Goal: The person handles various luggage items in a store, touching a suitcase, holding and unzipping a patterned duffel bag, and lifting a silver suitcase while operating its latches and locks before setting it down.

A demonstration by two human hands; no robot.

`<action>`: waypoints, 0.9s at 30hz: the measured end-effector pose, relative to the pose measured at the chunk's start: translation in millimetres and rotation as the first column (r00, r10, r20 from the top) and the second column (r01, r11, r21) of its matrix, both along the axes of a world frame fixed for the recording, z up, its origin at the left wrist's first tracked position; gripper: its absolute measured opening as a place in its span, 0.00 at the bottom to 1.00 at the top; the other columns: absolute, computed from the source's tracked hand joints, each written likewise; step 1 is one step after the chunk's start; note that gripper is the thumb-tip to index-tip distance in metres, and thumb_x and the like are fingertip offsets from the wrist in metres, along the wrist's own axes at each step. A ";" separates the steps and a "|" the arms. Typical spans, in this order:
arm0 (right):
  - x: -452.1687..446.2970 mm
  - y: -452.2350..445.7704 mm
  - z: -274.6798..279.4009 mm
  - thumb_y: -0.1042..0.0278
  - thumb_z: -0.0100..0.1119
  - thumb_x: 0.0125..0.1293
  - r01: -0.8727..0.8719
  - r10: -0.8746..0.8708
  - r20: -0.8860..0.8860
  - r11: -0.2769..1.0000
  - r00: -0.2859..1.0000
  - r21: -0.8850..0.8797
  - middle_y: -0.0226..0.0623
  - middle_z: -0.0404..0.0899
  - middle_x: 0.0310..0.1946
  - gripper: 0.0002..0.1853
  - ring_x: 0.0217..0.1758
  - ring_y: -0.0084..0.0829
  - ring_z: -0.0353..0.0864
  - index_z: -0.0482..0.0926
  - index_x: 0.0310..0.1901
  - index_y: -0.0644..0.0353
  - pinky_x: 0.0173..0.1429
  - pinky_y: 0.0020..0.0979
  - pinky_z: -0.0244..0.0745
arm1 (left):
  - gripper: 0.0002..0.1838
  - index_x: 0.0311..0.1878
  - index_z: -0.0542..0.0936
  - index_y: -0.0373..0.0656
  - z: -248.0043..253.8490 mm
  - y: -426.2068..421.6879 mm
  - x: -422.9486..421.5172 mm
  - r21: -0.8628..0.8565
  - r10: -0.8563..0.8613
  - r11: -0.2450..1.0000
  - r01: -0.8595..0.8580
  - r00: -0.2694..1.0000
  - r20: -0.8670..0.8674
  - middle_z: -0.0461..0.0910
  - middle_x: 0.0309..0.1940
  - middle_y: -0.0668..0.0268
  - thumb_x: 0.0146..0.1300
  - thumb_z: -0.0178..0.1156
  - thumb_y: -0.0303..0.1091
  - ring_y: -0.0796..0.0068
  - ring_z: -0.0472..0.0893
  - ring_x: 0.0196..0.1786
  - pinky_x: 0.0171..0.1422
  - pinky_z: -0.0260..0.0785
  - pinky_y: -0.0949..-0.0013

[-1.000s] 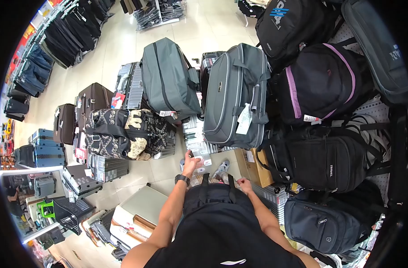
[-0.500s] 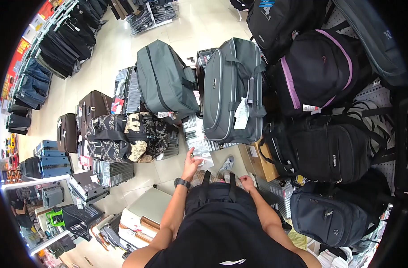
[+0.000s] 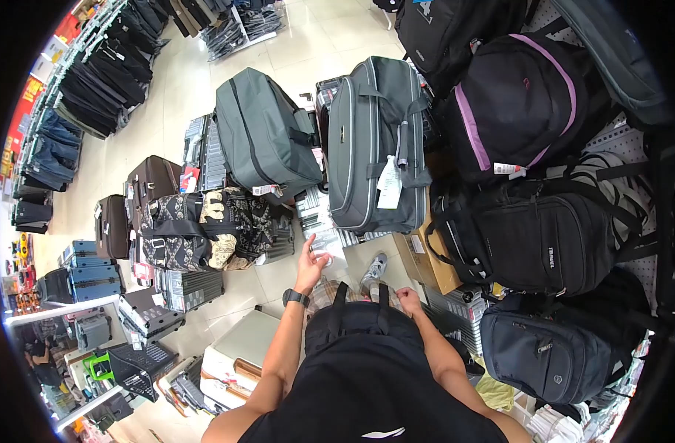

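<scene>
My left hand (image 3: 308, 269), with a dark watch (image 3: 296, 297) on its wrist, reaches out low in front of me. Its index finger and thumb are apart, and a pale, see-through patch beside the fingers is too faint to name. Beyond it stand a grey-green duffel bag (image 3: 267, 136) and a grey soft suitcase (image 3: 345, 148) with a white tag (image 3: 389, 184). Close to my body, my right hand (image 3: 408, 300) has its fingers curled; what they hold, if anything, is hidden. Between my arms is a black bag (image 3: 363, 325) with two straps.
Black backpacks (image 3: 529, 244) hang along the right, above a cardboard box (image 3: 435, 258). A patterned duffel (image 3: 204, 229) and brown suitcases (image 3: 153, 181) stand to the left. Nearer are a mirror (image 3: 57, 317), a black basket (image 3: 142, 365) and a beige suitcase (image 3: 245, 340). Clothes racks (image 3: 105, 81) line the far left.
My left hand has moved slightly up and to the left, its fingers still apart. The view has shifted a little; my right hand stays near my body.
</scene>
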State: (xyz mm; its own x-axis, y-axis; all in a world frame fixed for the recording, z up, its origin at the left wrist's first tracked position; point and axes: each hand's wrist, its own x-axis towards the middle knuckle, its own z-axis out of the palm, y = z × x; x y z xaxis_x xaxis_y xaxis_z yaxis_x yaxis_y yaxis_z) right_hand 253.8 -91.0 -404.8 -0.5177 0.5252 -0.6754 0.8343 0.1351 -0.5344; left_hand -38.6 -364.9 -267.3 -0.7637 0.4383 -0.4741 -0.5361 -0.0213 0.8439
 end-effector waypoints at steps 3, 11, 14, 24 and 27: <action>-2.3 6.2 3.9 0.66 0.64 0.71 -0.015 0.015 0.027 1.000 1.000 0.000 0.37 0.90 0.39 0.10 0.43 0.30 0.88 0.90 0.46 0.60 0.52 0.33 0.82 | 0.47 0.89 0.52 0.47 4.3 2.9 2.7 -0.031 0.010 0.999 -0.010 1.000 0.006 0.89 0.51 0.58 0.73 0.64 0.18 0.71 0.89 0.54 0.61 0.81 0.67; -10.1 35.5 1.1 0.65 0.65 0.70 -0.098 0.098 -0.016 0.994 0.995 -0.048 0.37 0.91 0.40 0.11 0.46 0.32 0.88 0.91 0.47 0.58 0.55 0.35 0.82 | 0.44 0.86 0.58 0.42 -6.6 10.8 22.2 -0.253 -0.065 0.966 0.053 0.997 -0.042 0.90 0.49 0.62 0.70 0.64 0.16 0.75 0.85 0.50 0.57 0.76 0.71; -13.2 51.3 -12.5 0.64 0.65 0.71 -0.104 0.105 0.015 0.993 0.994 -0.058 0.37 0.91 0.40 0.11 0.46 0.31 0.88 0.91 0.47 0.58 0.56 0.35 0.81 | 0.43 0.85 0.59 0.40 -1.9 18.6 32.0 -0.311 -0.071 0.950 0.031 0.990 -0.119 0.90 0.47 0.62 0.69 0.65 0.18 0.75 0.85 0.49 0.57 0.76 0.69; -46.1 112.5 -37.0 0.66 0.67 0.72 -0.332 0.334 0.011 0.939 0.943 -0.090 0.35 0.91 0.38 0.09 0.45 0.30 0.88 0.90 0.46 0.61 0.53 0.34 0.81 | 0.37 0.82 0.66 0.37 16.3 32.4 70.4 -0.275 0.183 0.939 -0.205 0.978 -0.102 0.90 0.49 0.61 0.70 0.66 0.22 0.75 0.88 0.48 0.56 0.78 0.70; -66.5 117.6 -19.3 0.67 0.67 0.73 -0.361 0.362 -0.007 0.927 0.932 -0.102 0.35 0.91 0.38 0.08 0.41 0.30 0.88 0.89 0.46 0.61 0.48 0.33 0.81 | 0.33 0.78 0.71 0.34 4.5 23.0 81.9 -0.271 0.237 0.925 -0.266 0.962 -0.135 0.90 0.54 0.58 0.70 0.66 0.22 0.75 0.88 0.49 0.56 0.79 0.69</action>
